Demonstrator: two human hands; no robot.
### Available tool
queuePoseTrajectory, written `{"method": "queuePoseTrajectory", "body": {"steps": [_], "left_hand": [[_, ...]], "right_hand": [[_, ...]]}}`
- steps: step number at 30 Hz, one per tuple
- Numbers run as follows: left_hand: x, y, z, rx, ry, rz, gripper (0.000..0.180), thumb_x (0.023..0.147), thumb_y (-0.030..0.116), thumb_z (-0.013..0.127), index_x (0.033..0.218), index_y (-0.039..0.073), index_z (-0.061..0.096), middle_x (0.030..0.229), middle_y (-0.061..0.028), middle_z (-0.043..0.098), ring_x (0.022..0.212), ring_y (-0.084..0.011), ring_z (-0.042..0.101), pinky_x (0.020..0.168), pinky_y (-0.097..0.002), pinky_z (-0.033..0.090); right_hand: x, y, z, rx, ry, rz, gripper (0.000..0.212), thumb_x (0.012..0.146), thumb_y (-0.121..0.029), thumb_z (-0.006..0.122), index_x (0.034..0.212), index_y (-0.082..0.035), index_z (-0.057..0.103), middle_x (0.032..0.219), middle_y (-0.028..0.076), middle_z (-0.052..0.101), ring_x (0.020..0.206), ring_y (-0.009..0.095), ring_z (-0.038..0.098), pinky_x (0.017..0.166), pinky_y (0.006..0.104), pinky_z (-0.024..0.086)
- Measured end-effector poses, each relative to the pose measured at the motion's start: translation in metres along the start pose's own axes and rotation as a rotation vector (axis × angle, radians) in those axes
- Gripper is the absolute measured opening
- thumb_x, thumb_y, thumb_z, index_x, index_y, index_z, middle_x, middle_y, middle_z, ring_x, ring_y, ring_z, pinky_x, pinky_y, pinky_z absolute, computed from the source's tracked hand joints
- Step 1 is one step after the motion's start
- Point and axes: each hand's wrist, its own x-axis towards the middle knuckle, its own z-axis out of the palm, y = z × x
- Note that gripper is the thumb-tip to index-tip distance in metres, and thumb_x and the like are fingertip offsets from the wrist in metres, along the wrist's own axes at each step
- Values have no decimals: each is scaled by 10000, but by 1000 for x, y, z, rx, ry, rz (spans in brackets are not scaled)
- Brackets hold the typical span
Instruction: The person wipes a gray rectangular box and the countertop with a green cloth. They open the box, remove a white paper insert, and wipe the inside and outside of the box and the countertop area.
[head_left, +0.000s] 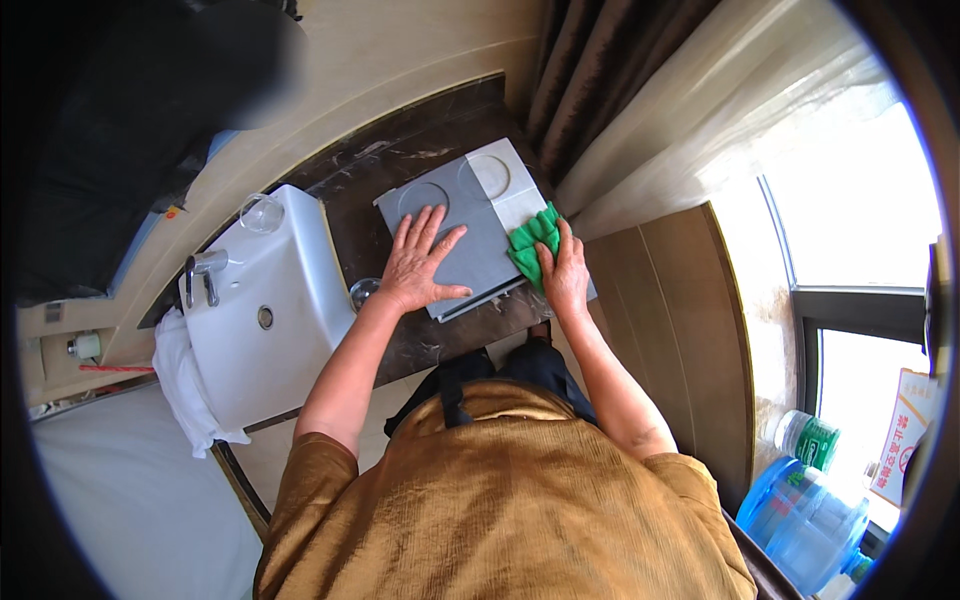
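A grey tray-like box (468, 248) with round recesses and a paler strip on its right lies on the dark marbled counter (420, 340). My left hand (418, 268) rests on its grey face, fingers spread and holding nothing. At the box's right edge, my right hand (562, 268) grips a crumpled green cloth (528, 244) and presses it against the pale strip. A small clear glass (364, 292) stands between my left forearm and the sink, partly hidden.
Left of the counter is a white sink (265, 350) with a chrome faucet (206, 268); another glass (262, 213) sits on its rim. A white towel (186, 385) hangs at its side. At right are a wooden panel (670, 310), a curtain (690, 110) and a large blue water bottle (805, 520).
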Motion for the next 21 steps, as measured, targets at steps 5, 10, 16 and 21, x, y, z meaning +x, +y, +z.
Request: {"method": "queuePoseTrajectory", "body": {"steps": [5, 10, 16, 21], "left_hand": [[-3, 12, 6, -25, 89, -55, 1065, 722, 793, 704, 1610, 299, 386, 1720, -141, 198, 1591, -347, 159, 1289, -569, 59], [-4, 13, 5, -64, 86, -86, 1060, 704, 782, 733, 1594, 302, 416, 1719, -131, 204, 1595, -326, 156, 1294, -561, 47], [-4, 14, 5, -90, 88, -102, 1030, 730, 799, 701, 1584, 287, 436, 1717, -134, 210, 1590, -333, 168, 1289, -560, 67], [-1, 15, 4, -87, 154, -93, 837, 919, 714, 556, 1582, 218, 438, 1705, -136, 254, 1580, -337, 205, 1277, -560, 96]], "right_hand": [[-6, -5, 0, -19, 6, 50, 596, 1005, -302, 667, 1517, -81, 455, 1354, 256, 568, 1209, 456, 587, 974, 521, 512], [-13, -14, 6, -221, 51, -65, 590, 1005, -214, 657, 1507, -2, 430, 1451, 298, 492, 1290, 493, 521, 1061, 530, 458], [-3, -37, 20, -499, 51, -279, 610, 963, -192, 671, 1496, 14, 456, 1542, 287, 439, 1472, 464, 379, 1197, 544, 313], [11, -68, 49, -452, -13, -385, 651, 918, -209, 712, 1485, 11, 479, 1605, 266, 383, 1512, 431, 343, 1218, 538, 291]]}}
